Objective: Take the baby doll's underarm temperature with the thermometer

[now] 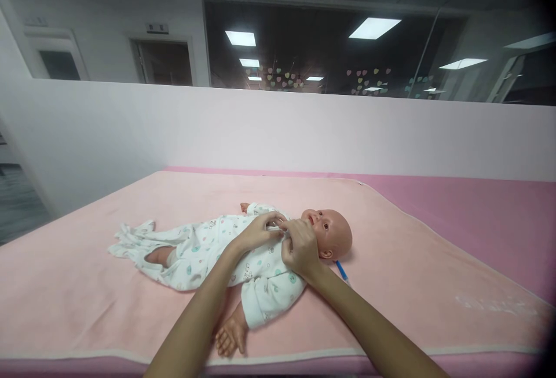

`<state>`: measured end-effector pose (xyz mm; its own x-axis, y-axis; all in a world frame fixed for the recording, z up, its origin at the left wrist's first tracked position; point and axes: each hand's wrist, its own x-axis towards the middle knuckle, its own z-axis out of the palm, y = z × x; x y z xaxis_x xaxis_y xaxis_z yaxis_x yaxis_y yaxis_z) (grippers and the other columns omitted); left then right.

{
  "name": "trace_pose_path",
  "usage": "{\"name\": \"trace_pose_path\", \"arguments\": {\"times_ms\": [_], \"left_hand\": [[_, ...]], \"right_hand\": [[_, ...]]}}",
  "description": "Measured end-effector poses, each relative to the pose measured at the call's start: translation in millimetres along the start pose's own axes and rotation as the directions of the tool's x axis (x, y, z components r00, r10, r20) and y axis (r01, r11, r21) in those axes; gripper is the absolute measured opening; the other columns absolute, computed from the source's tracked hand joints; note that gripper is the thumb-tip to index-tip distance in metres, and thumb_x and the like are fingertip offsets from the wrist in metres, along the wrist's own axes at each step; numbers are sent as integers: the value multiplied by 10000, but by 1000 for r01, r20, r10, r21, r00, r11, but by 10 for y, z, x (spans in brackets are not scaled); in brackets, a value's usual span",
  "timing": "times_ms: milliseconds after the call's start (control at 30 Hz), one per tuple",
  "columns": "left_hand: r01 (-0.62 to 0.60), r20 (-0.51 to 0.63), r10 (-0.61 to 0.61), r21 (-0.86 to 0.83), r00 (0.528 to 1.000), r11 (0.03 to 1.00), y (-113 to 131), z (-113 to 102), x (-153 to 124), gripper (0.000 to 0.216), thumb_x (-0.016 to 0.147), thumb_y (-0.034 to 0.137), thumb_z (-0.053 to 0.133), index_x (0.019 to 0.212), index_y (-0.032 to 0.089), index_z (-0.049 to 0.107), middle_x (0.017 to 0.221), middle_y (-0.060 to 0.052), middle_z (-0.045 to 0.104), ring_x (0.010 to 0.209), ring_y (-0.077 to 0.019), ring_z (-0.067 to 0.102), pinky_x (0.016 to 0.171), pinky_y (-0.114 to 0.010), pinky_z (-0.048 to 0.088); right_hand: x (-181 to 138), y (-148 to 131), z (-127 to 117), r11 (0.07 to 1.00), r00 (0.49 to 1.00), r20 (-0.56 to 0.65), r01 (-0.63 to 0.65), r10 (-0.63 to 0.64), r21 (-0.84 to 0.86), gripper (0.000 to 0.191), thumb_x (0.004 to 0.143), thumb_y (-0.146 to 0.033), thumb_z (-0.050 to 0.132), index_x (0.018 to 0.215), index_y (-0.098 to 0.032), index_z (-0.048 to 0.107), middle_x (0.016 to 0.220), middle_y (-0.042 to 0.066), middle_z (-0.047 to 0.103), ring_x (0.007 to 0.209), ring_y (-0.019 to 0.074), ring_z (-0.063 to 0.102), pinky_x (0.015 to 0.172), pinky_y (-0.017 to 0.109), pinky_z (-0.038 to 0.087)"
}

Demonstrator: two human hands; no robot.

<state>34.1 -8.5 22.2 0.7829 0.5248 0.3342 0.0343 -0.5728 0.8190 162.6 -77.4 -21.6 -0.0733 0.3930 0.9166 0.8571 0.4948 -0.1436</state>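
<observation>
A baby doll (332,233) lies on its back on a pink blanket (87,285), head to the right. It wears a white patterned romper (204,248). My left hand (258,232) pinches the romper's fabric at the doll's upper chest, by the collar. My right hand (299,246) is closed on the same collar edge just under the doll's chin, touching the left hand's fingertips. The doll's near arm (232,331) stretches toward the blanket's front edge. The romper's legs lie partly loose at the left, with one bare leg showing.
A blue pen-like object (342,272) lies on the blanket beside the doll's head. The blanket covers a darker pink table (478,210) against a white partition wall (278,129). Windows and doors show behind it.
</observation>
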Motion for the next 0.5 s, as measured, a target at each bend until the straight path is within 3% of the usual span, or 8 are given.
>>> {"name": "trace_pose_path", "arguments": {"times_ms": [167, 500], "left_hand": [[18, -12, -19, -66, 1000, 998, -11, -12, 9, 351, 685, 137, 532, 1035, 171, 544, 939, -28, 586, 880, -176, 525, 769, -286, 411], [15, 17, -13, -147, 1000, 989, 7, -11, 17, 356, 666, 80, 543, 1008, 173, 560, 951, -27, 593, 928, -177, 539, 811, -282, 403]], "right_hand": [[37, -18, -3, 998, 995, 85, -37, 42, -58, 362, 630, -46, 422, 965, -154, 508, 863, 63, 560, 790, 207, 481, 720, 355, 386], [17, -22, 57, 986, 982, 95, -164, 160, 28, 350, 616, -15, 386, 918, -170, 471, 849, 57, 511, 813, 201, 467, 710, 329, 411]]}}
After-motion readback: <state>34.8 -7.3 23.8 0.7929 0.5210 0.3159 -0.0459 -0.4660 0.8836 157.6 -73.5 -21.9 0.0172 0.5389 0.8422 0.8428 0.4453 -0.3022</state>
